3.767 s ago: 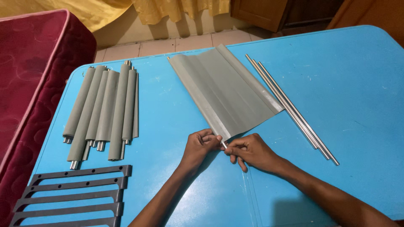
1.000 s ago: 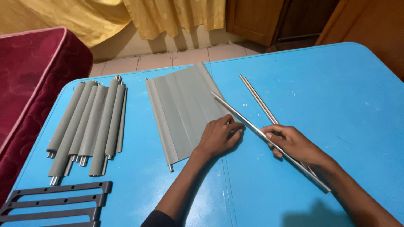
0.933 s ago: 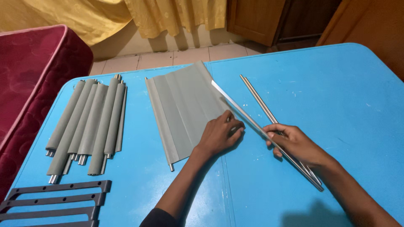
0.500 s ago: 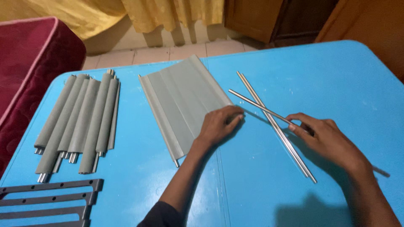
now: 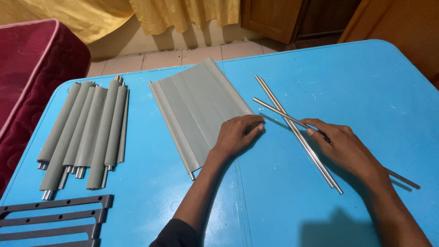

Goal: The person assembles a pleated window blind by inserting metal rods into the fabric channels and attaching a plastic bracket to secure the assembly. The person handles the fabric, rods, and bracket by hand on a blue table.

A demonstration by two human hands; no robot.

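Note:
A flat grey fabric panel (image 5: 196, 105) lies on the blue table (image 5: 347, 77), with a metal rod end showing at its near left corner. My left hand (image 5: 235, 135) rests palm down on the panel's near right corner. My right hand (image 5: 340, 146) holds a thin metal rod (image 5: 279, 113) that slants up to the left, its far tip close to the panel's right edge. Under it, flat on the table, lie two more metal rods (image 5: 297, 132), which it crosses.
Several rolled grey fabric tubes on metal rods (image 5: 87, 132) lie at the left. Dark grey perforated bars (image 5: 52, 219) sit at the near left corner. A red mattress (image 5: 32, 68) stands beyond the table's left edge; tiled floor and yellow curtains are behind.
The panel has been flattened and shifted left under my left hand. My right hand took one rod from the pair's side, lifted it and swung it toward the panel's edge.

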